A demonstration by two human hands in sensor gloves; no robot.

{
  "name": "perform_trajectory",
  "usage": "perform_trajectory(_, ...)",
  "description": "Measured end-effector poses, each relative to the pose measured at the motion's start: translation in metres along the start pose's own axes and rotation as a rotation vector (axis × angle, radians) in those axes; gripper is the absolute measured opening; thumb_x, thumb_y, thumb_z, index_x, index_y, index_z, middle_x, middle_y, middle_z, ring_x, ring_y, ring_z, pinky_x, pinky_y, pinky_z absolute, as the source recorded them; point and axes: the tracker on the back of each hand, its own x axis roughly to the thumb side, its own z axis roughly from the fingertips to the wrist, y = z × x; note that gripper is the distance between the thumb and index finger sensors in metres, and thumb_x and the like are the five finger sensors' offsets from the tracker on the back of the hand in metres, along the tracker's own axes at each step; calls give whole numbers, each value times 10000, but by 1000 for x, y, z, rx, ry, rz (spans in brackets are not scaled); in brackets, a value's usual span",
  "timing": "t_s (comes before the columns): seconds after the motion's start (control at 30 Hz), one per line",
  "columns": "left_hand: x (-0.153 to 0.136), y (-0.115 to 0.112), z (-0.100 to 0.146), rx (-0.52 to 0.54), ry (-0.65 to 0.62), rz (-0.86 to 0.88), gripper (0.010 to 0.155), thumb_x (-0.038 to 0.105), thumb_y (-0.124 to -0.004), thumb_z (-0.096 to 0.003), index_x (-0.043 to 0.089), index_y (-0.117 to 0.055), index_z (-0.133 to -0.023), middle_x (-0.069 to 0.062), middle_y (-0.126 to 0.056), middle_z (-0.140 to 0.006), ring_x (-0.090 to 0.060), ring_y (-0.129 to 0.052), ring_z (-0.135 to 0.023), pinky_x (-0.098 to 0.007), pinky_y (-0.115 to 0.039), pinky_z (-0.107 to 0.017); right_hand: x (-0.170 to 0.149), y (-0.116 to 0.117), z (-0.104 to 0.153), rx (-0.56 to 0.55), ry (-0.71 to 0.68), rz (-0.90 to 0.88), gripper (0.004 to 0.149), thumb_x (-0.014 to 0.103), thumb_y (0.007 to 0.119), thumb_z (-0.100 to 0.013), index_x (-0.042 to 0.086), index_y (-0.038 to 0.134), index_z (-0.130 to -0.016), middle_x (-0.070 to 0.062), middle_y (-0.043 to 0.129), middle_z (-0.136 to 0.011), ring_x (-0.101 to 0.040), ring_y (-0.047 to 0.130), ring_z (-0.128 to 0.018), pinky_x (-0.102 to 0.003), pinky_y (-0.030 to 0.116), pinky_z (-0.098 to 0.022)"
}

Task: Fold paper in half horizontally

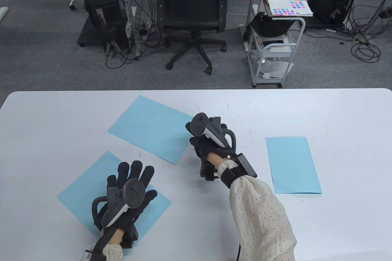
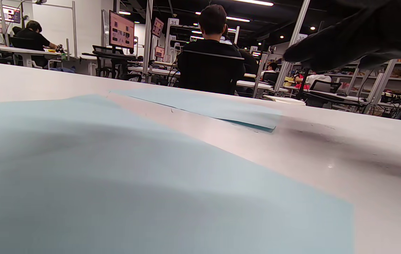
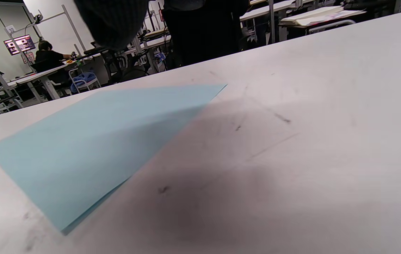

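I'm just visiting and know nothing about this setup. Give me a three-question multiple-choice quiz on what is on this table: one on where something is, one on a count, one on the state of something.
1. Where does the left hand rest?
A. On the blue sheet nearest the person
B. On the bare table
C. On the narrow sheet at the right

2. How many blue paper pieces lie on the table?
A. One
B. Two
C. Three

3. What state is the middle sheet in, by the right hand?
A. Crumpled into a ball
B. Folded over, two layers
C. Torn in pieces

Answers:
1 A: the spread fingers lie on the near sheet.
2 C: near sheet, middle sheet and the narrow sheet at the right.
3 B: the right wrist view shows two layers meeting at its near corner.
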Motion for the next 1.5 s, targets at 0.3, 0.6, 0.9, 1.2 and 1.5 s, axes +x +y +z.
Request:
perform_trajectory(0.3, -6, 0, -3, -15, 9, 16, 724, 660, -641, -352, 623, -341, -1010, 221, -252, -1205, -190, -195, -1168, -571, -324, -874, 31, 52, -41, 155, -61, 3, 604, 228, 689, -516, 491, 451, -1004, 160, 216, -1178, -298, 59, -1077, -653, 90, -730)
perform_trajectory(0.6, -7, 1, -3, -20, 16, 16, 723, 660, -640, -352, 622, -342, -1010, 221, -253, -1204, -189, -196, -1168, -571, -325, -874, 47, 72, -62, 261, -83, 19, 599, 174, 636, -518, 508, 480, -990, 212, 188, -1166, -263, 8, -1076, -648, 29, -722)
perform_trajectory(0.9, -7, 2, -3, -28, 14, 16, 724, 661, -640, -351, 622, -343, -1010, 220, -255, -1205, -191, -197, -1168, -572, -324, -874, 32, 72, -57, 310, -55, 112, 597, 201, 634, -522, 527, 448, -987, 190, 209, -1175, -297, 93, -1087, -664, 76, -727)
perform_trajectory(1.2, -4, 0, -3, -37, 4, 11, 724, 662, -639, -352, 624, -340, -1010, 222, -253, -1205, -189, -193, -1169, -572, -323, -875, 0, 61, -34, 299, -24, 180, 569, 289, 651, -528, 519, 425, -998, 156, 224, -1177, -299, 176, -1070, -664, 132, -735)
perform_trajectory(1.5, -2, -1, -3, -42, 0, 8, 724, 662, -639, -352, 622, -341, -1011, 222, -254, -1205, -191, -194, -1169, -572, -323, -875, -25, 56, -3, 237, -17, 239, 560, 398, 684, -508, 470, 450, -1012, 96, 300, -1152, -324, 340, -983, -644, 200, -743)
